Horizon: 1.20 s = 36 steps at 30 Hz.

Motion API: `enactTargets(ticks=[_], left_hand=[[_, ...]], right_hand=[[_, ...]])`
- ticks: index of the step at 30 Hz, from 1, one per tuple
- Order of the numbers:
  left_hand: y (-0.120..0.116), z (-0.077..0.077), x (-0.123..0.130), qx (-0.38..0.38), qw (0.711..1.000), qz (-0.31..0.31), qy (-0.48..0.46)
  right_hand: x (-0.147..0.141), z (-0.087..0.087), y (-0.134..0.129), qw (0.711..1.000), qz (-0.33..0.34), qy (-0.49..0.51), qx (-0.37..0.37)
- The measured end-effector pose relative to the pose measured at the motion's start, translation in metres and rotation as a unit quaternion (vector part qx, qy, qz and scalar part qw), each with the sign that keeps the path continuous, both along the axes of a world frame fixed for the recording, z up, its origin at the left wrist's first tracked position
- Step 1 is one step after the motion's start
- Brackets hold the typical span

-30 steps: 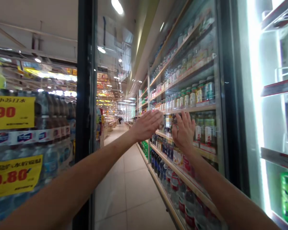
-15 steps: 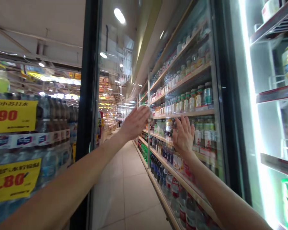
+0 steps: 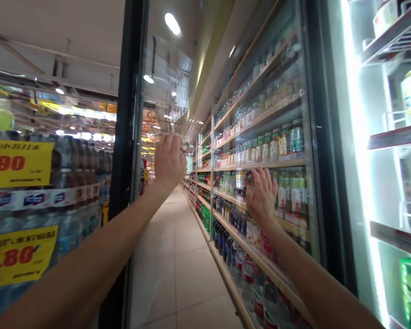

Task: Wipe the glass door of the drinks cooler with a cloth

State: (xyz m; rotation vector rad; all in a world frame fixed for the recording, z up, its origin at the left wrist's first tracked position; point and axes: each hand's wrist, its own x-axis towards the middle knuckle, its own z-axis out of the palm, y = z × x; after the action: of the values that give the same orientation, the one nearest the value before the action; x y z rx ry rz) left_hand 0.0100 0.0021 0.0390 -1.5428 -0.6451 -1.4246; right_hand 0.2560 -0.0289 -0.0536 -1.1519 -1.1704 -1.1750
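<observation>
Holding both hands up at a cooler's glass door (image 3: 164, 59). Right hand (image 3: 262, 196) open, grip flat at the glass, in front of bottles (image 3: 276, 148) on a shelf (image 3: 260, 165). Left hand (image 3: 169, 160) curled, small blurry item (image 3: 184, 145) at its fingertips; can't tell if gripped. Yellow price tags (image 3: 18, 163) on the left.

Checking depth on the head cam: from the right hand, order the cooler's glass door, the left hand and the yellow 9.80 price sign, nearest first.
From the right hand:
1. Cooler's glass door: right at the palm, straight ahead.
2. Left hand: to its left, raised over the aisle.
3. Yellow 9.80 price sign: far left, across the aisle.
</observation>
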Motion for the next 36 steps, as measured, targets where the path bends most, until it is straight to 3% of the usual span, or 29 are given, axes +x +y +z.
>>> enactTargets(ticks=[3,5,7,10,12,15,17,19,21,23,25,27,30,32,34,36], left_hand=[[-0.004,-0.023,0.019,0.0,0.973,-0.004,0.231],[-0.005,-0.032,0.023,0.005,0.953,0.002,0.303],[-0.001,-0.024,0.013,0.003,0.972,0.005,0.236],[0.005,-0.001,-0.006,0.011,1.0,-0.008,0.022],[0.004,-0.003,-0.005,0.01,1.0,-0.002,0.001],[-0.003,-0.038,0.012,0.016,0.981,0.013,0.194],[-0.007,-0.06,0.015,0.033,0.931,0.006,0.365],[-0.006,-0.064,0.004,0.021,0.913,0.016,0.408],[-0.001,-0.051,-0.015,0.004,0.945,0.025,0.326],[0.003,-0.035,-0.03,0.001,0.983,0.019,0.182],[0.003,-0.028,-0.032,0.0,0.996,0.012,0.09],[0.0,-0.034,-0.025,0.004,0.987,0.014,0.157],[-0.004,-0.043,-0.02,0.005,0.931,0.036,0.362],[-0.003,-0.041,-0.026,-0.008,0.948,0.052,0.313],[-0.002,-0.035,-0.035,-0.018,0.986,0.058,0.153],[-0.001,-0.032,-0.041,-0.013,0.993,0.052,0.102]], right_hand=[[0.0,0.0,-0.001,1.0,0.003,0.001,0.0],[0.001,0.0,-0.001,1.0,0.006,0.0,-0.001],[0.001,0.0,0.0,1.0,0.008,-0.003,0.001],[0.0,-0.001,0.0,1.0,0.011,-0.004,0.003],[0.0,-0.001,0.0,1.0,0.011,0.0,0.003],[0.0,0.0,0.0,1.0,0.01,0.002,0.004],[0.001,0.0,0.0,1.0,0.01,-0.004,0.008],[0.001,0.0,0.0,1.0,0.01,-0.007,0.01],[0.001,0.0,0.0,1.0,0.01,-0.007,0.008],[0.0,0.0,0.0,1.0,0.01,-0.006,0.007],[0.0,-0.001,0.0,1.0,0.009,-0.005,0.008],[0.001,-0.001,0.0,1.0,0.009,-0.003,0.007],[0.001,0.0,0.001,1.0,0.01,-0.004,0.006],[0.002,0.0,0.001,1.0,0.008,-0.006,0.007],[0.002,0.0,0.001,1.0,0.006,-0.006,0.01],[0.001,0.001,0.001,1.0,0.004,-0.003,0.009]])
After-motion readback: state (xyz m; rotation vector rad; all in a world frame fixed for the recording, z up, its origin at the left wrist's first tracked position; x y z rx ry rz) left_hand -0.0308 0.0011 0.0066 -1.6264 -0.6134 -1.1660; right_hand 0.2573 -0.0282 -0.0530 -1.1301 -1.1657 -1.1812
